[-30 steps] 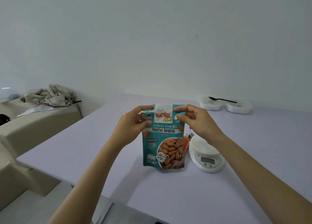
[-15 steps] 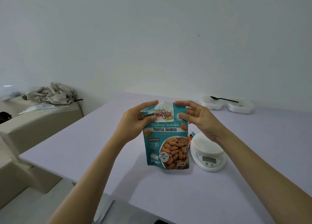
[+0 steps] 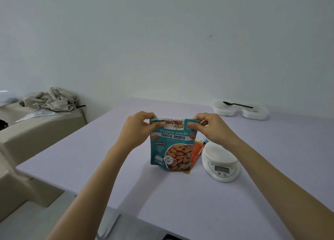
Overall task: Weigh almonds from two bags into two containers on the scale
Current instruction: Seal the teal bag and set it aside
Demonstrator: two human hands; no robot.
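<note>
A teal bag of roasted almonds (image 3: 171,145) stands upright near the middle of the pale lilac desk (image 3: 180,203), its printed front facing the camera. The left hand (image 3: 139,127) pinches the bag's top left corner between thumb and fingers, and the right hand (image 3: 209,127) pinches the top right corner the same way. Just behind the bag and partly hidden by it lies an orange bag (image 3: 196,152); what it holds cannot be read. To the right of both sits a white kitchen scale (image 3: 220,161), its platform bare and its display facing the camera. At the far right edge of the desk two white containers (image 3: 240,110) sit side by side, with a black spoon (image 3: 237,104) resting across them.
</note>
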